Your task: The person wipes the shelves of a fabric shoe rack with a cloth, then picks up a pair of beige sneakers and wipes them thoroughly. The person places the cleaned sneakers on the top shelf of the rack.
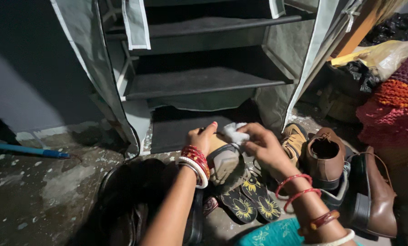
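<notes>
My left hand [199, 139] grips a grey-tan shoe [223, 160], w/ my right hand [263, 146] pinching a white cloth [234, 133] against its top. Shoe's held above black sun-print sandals [251, 200] on floor [40, 187], brown shoes [324, 159] to the right, fabric shoe rack [204, 82] just behind.

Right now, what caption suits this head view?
Left hand holds a grey shoe while right hand presses a white cloth on it.

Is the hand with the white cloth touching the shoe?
Touching. The head view shows the right hand pressing the white cloth onto the grey shoe, which the left hand holds.
</notes>
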